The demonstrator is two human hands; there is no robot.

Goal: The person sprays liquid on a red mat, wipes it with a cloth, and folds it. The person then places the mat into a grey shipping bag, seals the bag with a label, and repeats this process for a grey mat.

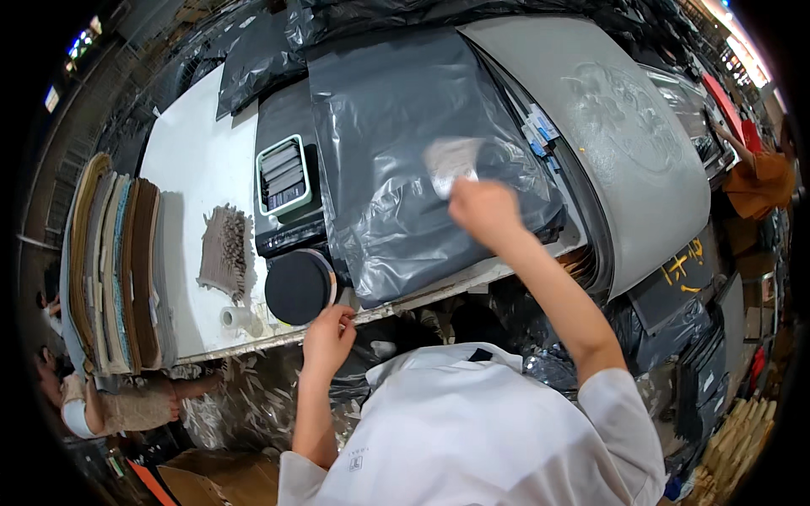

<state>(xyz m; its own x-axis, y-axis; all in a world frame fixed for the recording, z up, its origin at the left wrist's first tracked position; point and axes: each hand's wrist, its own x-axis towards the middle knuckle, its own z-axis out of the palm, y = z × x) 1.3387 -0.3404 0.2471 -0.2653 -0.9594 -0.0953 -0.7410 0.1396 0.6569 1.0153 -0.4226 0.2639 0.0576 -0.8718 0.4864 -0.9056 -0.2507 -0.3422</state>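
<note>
My right hand (485,211) is closed on a pale, flat piece (454,162), blurred by motion, that looks like a label or scrap of paper. It is over a large dark grey plastic bag (405,126) lying flat on the table. My left hand (329,333) is at the table's front edge, its fingers curled together. Close beside those fingers stands a black round disc (295,288) with a lighter rim, like the side of a roll. Whether my left fingers touch it, or hold something small, I cannot make out.
Left of the bag are a pale green basket (305,169) of dark packets, a shaggy grey mat piece (224,251) and a small white roll (236,318). Folded textiles (118,270) stand at the far left. Grey embossed mats (624,135) are stacked at right; a person in orange (757,181) is beyond.
</note>
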